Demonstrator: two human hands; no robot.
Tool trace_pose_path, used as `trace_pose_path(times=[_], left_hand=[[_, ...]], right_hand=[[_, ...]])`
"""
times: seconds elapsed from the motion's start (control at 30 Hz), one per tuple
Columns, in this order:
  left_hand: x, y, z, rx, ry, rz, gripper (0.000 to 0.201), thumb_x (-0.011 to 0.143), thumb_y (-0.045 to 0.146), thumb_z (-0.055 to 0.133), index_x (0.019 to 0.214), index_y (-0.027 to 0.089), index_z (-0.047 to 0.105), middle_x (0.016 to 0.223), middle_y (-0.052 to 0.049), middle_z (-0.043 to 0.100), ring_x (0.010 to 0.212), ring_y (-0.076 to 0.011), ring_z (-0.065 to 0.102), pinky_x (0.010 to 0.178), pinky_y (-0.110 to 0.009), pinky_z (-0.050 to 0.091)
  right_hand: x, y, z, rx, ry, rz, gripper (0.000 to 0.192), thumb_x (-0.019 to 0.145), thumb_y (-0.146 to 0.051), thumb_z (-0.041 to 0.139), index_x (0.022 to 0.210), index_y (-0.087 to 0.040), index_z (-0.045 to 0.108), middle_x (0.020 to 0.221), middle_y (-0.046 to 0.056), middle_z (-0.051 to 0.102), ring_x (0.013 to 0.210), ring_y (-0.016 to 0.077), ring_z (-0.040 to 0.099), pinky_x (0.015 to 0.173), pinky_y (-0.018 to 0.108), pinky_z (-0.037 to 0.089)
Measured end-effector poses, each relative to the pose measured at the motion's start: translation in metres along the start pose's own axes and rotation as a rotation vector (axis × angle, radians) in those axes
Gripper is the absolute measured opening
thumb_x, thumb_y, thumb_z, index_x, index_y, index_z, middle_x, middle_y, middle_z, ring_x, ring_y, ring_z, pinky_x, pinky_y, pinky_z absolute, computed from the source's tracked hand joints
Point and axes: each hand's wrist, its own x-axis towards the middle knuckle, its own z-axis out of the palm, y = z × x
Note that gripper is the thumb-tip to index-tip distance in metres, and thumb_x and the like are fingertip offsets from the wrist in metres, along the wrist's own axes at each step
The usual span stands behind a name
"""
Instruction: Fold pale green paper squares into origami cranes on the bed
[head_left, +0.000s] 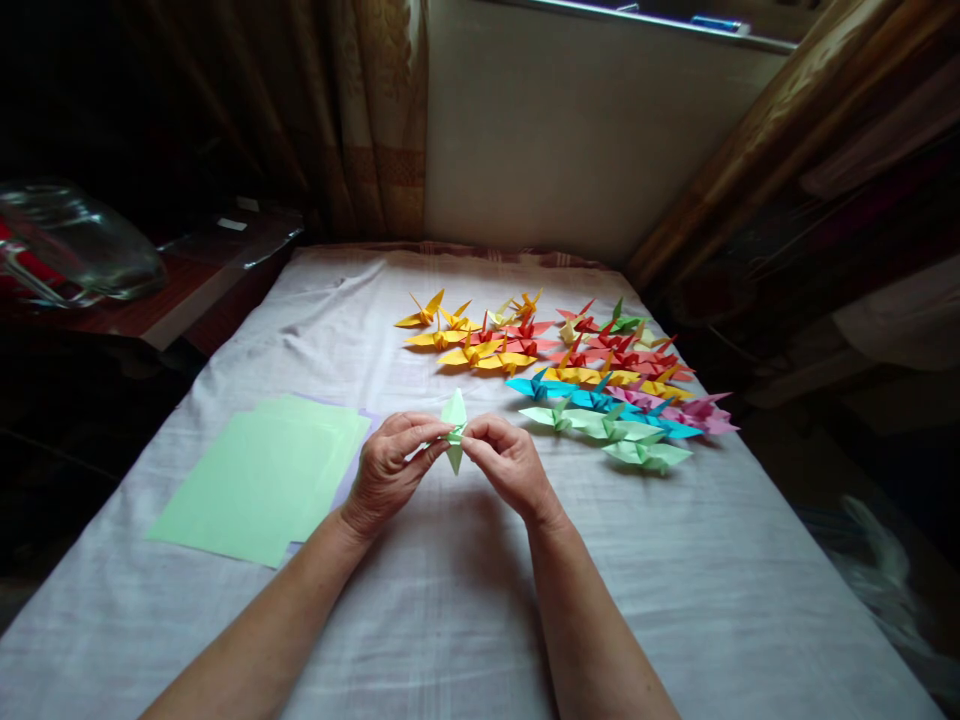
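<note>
Both of my hands pinch a small light green folded paper piece (454, 428) just above the white cloth (465, 610). My left hand (390, 470) grips its left side with thumb and fingers, and my right hand (508, 462) grips its right side. The piece is narrow, with one point up and one down. A stack of light green paper sheets (259, 478) lies flat to the left of my left hand. Beyond my right hand rest several finished paper cranes in yellow (465, 345), red (600, 350), blue (570, 392), pink (701, 412) and green (622, 432).
The white cloth covers a long table that ends at a pale wall (570, 130) with curtains (375, 120) on both sides. A clear glass jar (71, 245) lies on a dark side table at the far left. The right side is dark clutter.
</note>
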Motion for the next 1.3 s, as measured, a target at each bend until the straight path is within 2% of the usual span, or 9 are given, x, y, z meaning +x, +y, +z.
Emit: trace_pose_path(times=[0.17, 0.43, 0.67, 1.0, 1.3], left_hand=[[-0.001, 0.002, 0.001, 0.011, -0.010, -0.018, 0.016, 0.092, 0.028, 0.067, 0.104, 0.024, 0.077, 0.094, -0.006, 0.075, 0.087, -0.0174, 0.069, 0.080, -0.029, 0.057], [-0.001, 0.000, 0.001, 0.056, -0.023, 0.032, 0.015, 0.092, 0.025, 0.067, 0.103, 0.024, 0.077, 0.087, -0.006, 0.075, 0.082, -0.0168, 0.069, 0.076, -0.028, 0.056], [-0.003, 0.000, 0.002, 0.081, -0.055, 0.023, 0.015, 0.092, 0.029, 0.067, 0.102, 0.023, 0.076, 0.090, -0.006, 0.074, 0.084, -0.0177, 0.069, 0.080, -0.030, 0.056], [-0.003, 0.003, 0.003, 0.031, -0.038, 0.003, 0.012, 0.091, 0.024, 0.067, 0.100, 0.024, 0.076, 0.088, -0.005, 0.074, 0.083, -0.0163, 0.068, 0.078, -0.028, 0.055], [0.001, 0.007, 0.004, -0.072, 0.013, -0.032, 0.008, 0.090, 0.024, 0.069, 0.093, 0.022, 0.076, 0.086, -0.004, 0.074, 0.081, -0.0160, 0.068, 0.078, -0.026, 0.055]], right_hand=[[-0.001, -0.003, 0.001, -0.063, 0.041, -0.035, 0.014, 0.079, -0.031, 0.063, 0.069, -0.020, 0.062, 0.072, 0.001, 0.063, 0.061, 0.0123, 0.055, 0.054, 0.023, 0.043], [-0.003, -0.007, 0.001, -0.238, 0.134, -0.152, 0.009, 0.078, -0.022, 0.061, 0.069, -0.021, 0.061, 0.073, 0.000, 0.059, 0.061, 0.0117, 0.051, 0.052, 0.023, 0.038], [-0.001, -0.005, -0.001, -0.241, 0.095, -0.139, 0.013, 0.076, -0.020, 0.058, 0.063, -0.022, 0.056, 0.067, -0.001, 0.056, 0.064, 0.0135, 0.053, 0.056, 0.024, 0.041], [-0.001, -0.004, -0.003, -0.192, 0.037, -0.098, 0.013, 0.078, -0.024, 0.059, 0.065, -0.021, 0.060, 0.069, 0.000, 0.060, 0.064, 0.0127, 0.054, 0.057, 0.024, 0.041], [-0.002, -0.007, -0.010, -0.140, -0.022, -0.091, 0.006, 0.080, -0.026, 0.063, 0.080, -0.020, 0.067, 0.082, 0.002, 0.065, 0.066, 0.0116, 0.055, 0.053, 0.022, 0.039]])
